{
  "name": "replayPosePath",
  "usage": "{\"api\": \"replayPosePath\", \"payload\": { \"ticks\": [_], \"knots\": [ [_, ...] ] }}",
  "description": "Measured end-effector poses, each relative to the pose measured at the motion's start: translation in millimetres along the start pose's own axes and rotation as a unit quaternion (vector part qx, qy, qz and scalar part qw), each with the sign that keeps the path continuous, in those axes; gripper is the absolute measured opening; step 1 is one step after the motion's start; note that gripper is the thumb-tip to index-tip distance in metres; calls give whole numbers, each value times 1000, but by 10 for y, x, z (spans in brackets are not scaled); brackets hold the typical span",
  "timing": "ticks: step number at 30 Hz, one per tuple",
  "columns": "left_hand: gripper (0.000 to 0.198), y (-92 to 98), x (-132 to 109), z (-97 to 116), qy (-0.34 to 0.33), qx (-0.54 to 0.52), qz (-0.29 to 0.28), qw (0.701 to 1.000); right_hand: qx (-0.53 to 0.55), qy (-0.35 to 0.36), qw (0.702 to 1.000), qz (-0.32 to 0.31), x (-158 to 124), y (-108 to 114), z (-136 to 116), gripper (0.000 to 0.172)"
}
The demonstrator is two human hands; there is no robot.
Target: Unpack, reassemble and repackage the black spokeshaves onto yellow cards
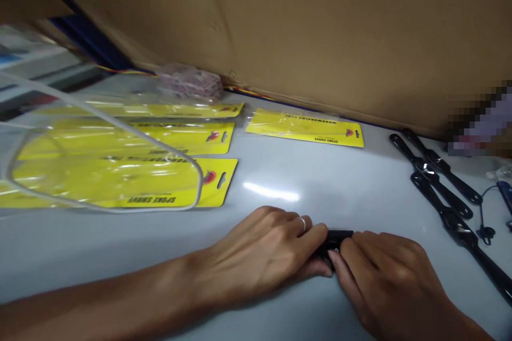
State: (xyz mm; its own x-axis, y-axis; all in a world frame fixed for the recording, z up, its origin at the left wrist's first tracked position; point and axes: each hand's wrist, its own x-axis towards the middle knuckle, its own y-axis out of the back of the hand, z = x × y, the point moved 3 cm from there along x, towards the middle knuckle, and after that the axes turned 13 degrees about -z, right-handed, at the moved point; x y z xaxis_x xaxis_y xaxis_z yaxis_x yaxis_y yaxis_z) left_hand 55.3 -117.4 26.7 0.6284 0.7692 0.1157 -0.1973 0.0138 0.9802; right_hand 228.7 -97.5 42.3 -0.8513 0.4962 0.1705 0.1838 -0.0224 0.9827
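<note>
Both my hands are closed on a black spokeshave [339,235], low in the middle of the view. Only its short dark middle shows; my fingers cover the rest. My left hand [276,245], with a ring on one finger, grips it from the left, thumb beneath. My right hand [390,272] wraps its other side, the thumb pressed near the middle. To the right lie several more black spokeshaves, one [456,226] closest to my right hand. A yellow spoke shave card [304,129] with clear plastic lies beyond my hands.
At left, yellow blister cards [192,184] lie in rows, a white loop [198,170] crossing in front of them. Behind them sits a plastic bag of pinkish items [190,81]. A tall cardboard panel [300,26] borders the grey table [276,170]. A thin black cord [482,218] lies at right.
</note>
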Motion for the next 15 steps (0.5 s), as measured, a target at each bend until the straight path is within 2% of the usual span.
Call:
{"api": "replayPosePath", "payload": {
  "ticks": [4, 6, 9, 11, 15],
  "knots": [
    [44, 11, -3, 8, -8, 0, 5, 1000, 66, -19, 998, -4, 26, 46, 41, 36],
    [44, 16, -6, 2, -5, -1, 4, 1000, 90, 1, 995, -38, 18, 132, 113, 34],
    [45, 12, -11, -6, -8, -8, -8, 1000, 83, 34, 991, -98, -44, 251, 240, 21],
    [45, 7, -15, -9, -10, -14, -11, 1000, 81, 54, 987, -127, -90, 278, 288, 26],
    [45, -1, -15, -12, -7, -13, -9, 1000, 97, 67, 985, -126, -111, 230, 279, 27]
  ]
}}
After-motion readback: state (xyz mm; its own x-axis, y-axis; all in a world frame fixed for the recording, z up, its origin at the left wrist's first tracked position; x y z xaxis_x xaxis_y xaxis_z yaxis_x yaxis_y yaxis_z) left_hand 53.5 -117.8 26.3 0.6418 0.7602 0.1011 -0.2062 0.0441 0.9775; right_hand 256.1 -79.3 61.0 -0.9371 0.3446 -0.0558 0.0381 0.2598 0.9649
